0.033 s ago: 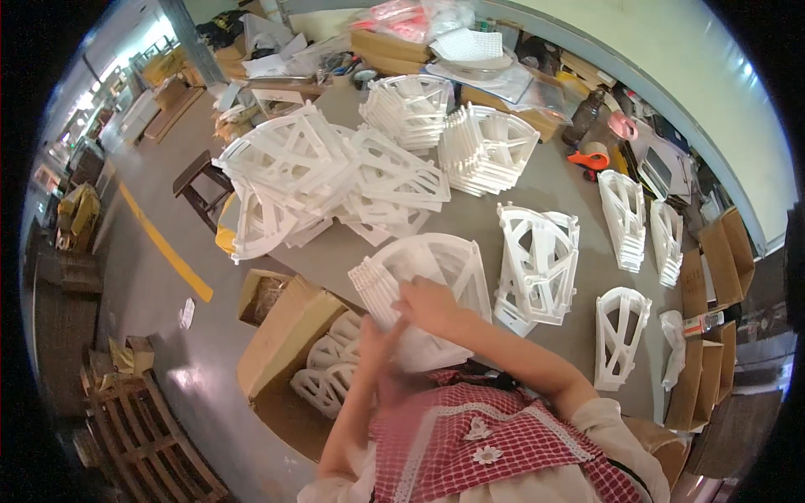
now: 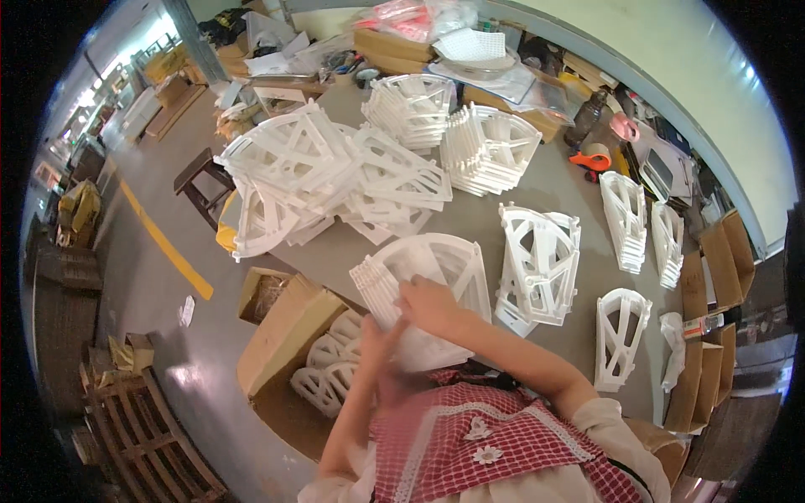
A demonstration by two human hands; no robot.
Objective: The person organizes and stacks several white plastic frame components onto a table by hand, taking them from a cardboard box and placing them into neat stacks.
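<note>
Far left: slatted wooden pallet on floor. Next, small open carton, something see-through and brownish inside, can't tell what. Against it, large open carton, flap up, holding white curved parts with rounded cutouts, loosely bunched in two clusters; carton bottom hidden. Behind, on grey table: messy pile of white frames, lying at mixed angles, overlapping.

Left hand at near left edge of the frame stack, part blurred; can't tell if gripping. Stack sits at table's near side, in front of person's body: white plastic, fan-shaped, wide curved far edge, ribbed layered left side, large openings between spokes. Right hand rests on top of it, fingers bent toward ribbed side; closed grip or not, can't tell.

Behind: two neat fanned stacks, same white plastic, touching or nearly. Right of hands: shorter stack, layers slightly skewed. Further right: three narrow wedge-shaped stacks, apart from each other. Far right edge: open cartons, contents mostly hidden; clear bottle with red-and-white label lying at one's rim, crumpled clear bag beside it.
</note>
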